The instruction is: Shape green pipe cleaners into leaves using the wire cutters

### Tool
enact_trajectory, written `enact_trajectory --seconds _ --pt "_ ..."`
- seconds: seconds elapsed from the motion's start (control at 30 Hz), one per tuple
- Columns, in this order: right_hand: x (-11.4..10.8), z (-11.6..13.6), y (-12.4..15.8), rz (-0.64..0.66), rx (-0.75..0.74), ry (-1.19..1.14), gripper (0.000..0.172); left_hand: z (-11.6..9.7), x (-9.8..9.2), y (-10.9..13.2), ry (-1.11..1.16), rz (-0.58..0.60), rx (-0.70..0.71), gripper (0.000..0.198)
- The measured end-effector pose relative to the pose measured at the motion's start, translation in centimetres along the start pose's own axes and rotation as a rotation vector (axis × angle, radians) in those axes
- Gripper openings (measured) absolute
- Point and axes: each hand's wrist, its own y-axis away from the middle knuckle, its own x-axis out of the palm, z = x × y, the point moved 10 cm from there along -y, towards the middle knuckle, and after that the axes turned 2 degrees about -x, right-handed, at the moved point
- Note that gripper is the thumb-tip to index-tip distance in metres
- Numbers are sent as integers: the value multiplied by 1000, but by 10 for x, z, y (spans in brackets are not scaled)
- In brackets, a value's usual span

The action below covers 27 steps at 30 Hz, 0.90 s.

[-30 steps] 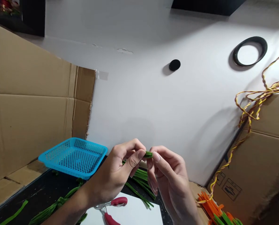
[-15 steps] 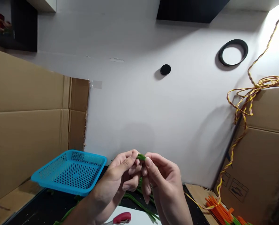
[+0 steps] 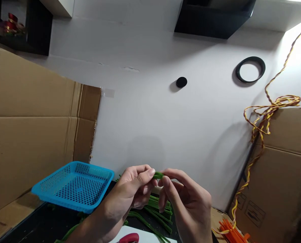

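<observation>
Fingertips of my left hand [image 3: 133,190] pinch one end of a short, fuzzy green pipe cleaner piece [image 3: 158,175]. The thumb and forefinger of my right hand [image 3: 187,199] are closed on its other end. Both hands are raised above the table, with the piece stretched level between them. Below them lies a bundle of long green pipe cleaners [image 3: 157,211] on the black tabletop. A tool with a red handle [image 3: 129,238] rests on a white sheet [image 3: 122,232] at the bottom edge; its working end is out of view.
A blue perforated basket [image 3: 76,187] stands at the left, before a cardboard panel [image 3: 34,135]. Orange pipe cleaners [image 3: 231,233] lie at the lower right. A yellow-brown twisted cord [image 3: 248,168] hangs down beside a cardboard box [image 3: 281,182]. The white wall [image 3: 140,111] rises behind.
My right hand has shifted slightly right and its fingers have spread somewhat from the left hand. Both hands still pinch the green piece. The view has tilted a little.
</observation>
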Motion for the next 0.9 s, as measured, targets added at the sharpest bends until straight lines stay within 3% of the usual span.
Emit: enact_trajectory --seconds 0.07,0.17,0.33,0.5,0.63,0.73,0.9 --pt "-3 15 1 -24 -175 145 6 0 -2 1 -26 -35 4 42" --pt "-3 31 6 -43 -362 275 21 0 -5 3 -58 -83 11 42" --pt "-7 51 14 -63 -531 312 38 3 3 5 -79 -27 -9 41" --pt "-4 55 11 -16 -535 309 37 9 12 7 9 60 -44 36" --pt "-8 54 10 -67 -523 304 33 11 17 8 -97 94 -24 41" --pt "-10 52 8 -79 -489 304 31 3 13 9 -269 24 90 44" --pt "-8 36 1 17 -292 215 17 -16 14 18 -777 -73 323 34"
